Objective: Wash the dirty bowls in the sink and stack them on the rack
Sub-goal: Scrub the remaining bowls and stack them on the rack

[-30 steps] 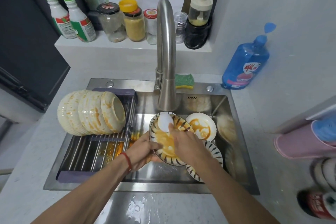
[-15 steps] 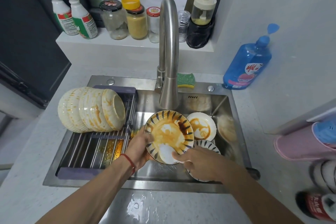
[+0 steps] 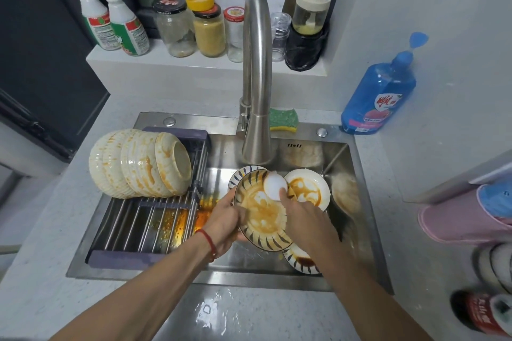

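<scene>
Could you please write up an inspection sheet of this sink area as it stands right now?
Surface: steel sink set in a pale counter; wet patch on the front edge.
Job's things: striped bowl smeared orange, held over the sink; white scrub pad on its far rim; two more dirty bowls beneath; stained stacked bowls lying on the rack.
Clutter: jars and spray bottles on the ledge, green sponge, blue soap bottle.
Grippers: left hand grips the bowl's rim; right hand holds the pad.
Cables: nothing seen.
Surroundings: faucet; no water seen running.
</scene>
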Demonstrator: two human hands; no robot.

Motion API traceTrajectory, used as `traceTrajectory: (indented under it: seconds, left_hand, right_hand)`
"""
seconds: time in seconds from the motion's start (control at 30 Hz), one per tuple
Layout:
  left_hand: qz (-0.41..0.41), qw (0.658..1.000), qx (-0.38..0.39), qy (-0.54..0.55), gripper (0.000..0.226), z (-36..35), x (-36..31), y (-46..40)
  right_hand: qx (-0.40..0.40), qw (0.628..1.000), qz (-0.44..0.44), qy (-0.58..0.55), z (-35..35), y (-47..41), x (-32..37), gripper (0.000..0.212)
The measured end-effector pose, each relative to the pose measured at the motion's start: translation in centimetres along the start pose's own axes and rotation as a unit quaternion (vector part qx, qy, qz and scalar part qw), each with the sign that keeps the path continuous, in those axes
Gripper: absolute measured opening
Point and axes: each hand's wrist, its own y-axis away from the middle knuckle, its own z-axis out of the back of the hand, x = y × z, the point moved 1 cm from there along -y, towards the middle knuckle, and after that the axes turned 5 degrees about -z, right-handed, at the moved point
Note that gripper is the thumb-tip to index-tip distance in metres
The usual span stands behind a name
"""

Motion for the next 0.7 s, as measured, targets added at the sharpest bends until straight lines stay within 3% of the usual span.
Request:
traceTrajectory:
  seconds: [0.07, 0.2, 0.33, 0.47, 0.57, 0.7]
  left_hand:
    - [-0.002, 1.000, 0.003, 0.009, 0.082, 0.3, 0.0, -0.3]
    - [0.007, 1.000, 0.005, 0.024, 0.086, 0.8, -0.3, -0.5]
    - [0.002, 0.999, 0.005, 0.046, 0.099, 1.2, -0.2, -1.0]
    - [-0.001, 0.998, 0.007, 0.056, 0.094, 1.2, -0.2, -0.7]
    - [-0.002, 0.997, 0.021, 0.075, 0.112, 1.5, 0.0, -0.9]
    - [-0.019, 0.998, 0.029, 0.048, 0.100, 1.6, -0.3, -0.9]
  right_hand:
    - [-0.016, 0.999, 0.025, -0.023, -0.5, 0.7, 0.3, 0.079]
    - [-0.024, 1.000, -0.017, -0.006, 0.2, 0.7, -1.8, 0.075]
    - [-0.001, 0.999, 0.037, -0.037, -0.5, 2.5, 1.3, 0.079]
    - [-0.016, 0.998, -0.007, -0.058, -0.5, 2.0, 0.6, 0.074]
    - [0.000, 0.997, 0.029, -0.068, -1.1, 3.7, 1.8, 0.078]
    - [-0.006, 0.998, -0.009, -0.057, -1.3, 2.6, 0.1, 0.074]
